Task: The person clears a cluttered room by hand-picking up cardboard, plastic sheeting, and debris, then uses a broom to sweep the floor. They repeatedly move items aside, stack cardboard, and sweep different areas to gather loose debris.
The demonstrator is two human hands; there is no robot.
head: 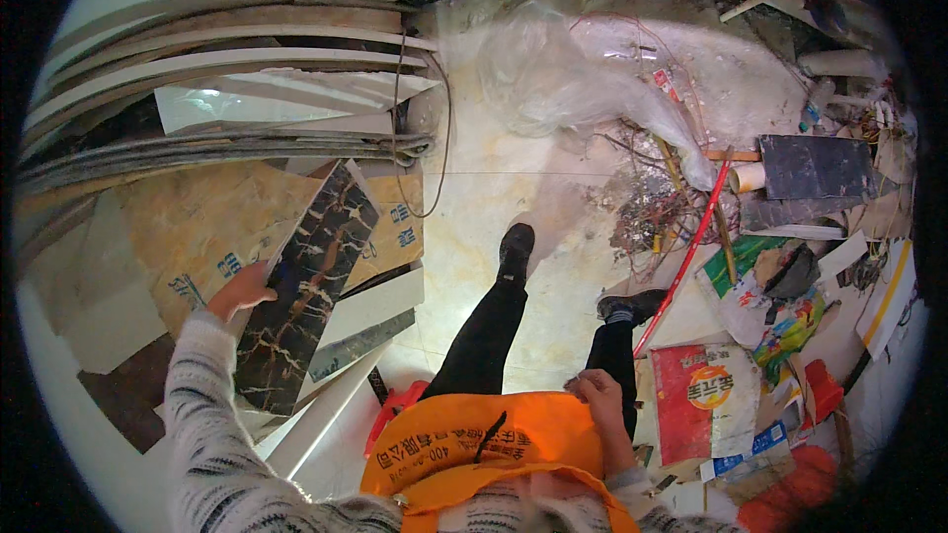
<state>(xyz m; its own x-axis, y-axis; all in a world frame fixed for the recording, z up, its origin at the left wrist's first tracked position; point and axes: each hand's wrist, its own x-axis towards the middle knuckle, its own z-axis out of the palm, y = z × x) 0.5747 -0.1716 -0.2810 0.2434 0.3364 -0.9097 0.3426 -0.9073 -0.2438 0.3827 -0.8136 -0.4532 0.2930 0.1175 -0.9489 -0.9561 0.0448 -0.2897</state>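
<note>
My left hand [243, 292] grips the left edge of a dark marble-patterned slab [307, 296], the thumb on its face and the other fingers hidden behind the edge. Pale veins cross the slab, which lies at a slant over a yellowish printed sheet [215, 215] and other boards. Near my right thigh, beside the hem of an orange apron [489, 429], is my right hand [598, 396] with its fingers bent. Whether anything is in those fingers I cannot tell.
Long boards [244, 52] are stacked at upper left, a cable loop [444, 141] hanging beside them. Clear plastic film [563, 81] covers floor tiles ahead. By my right shoe [629, 305] lies a red pole [689, 244], among wire scraps [652, 222] and printed sacks [703, 400].
</note>
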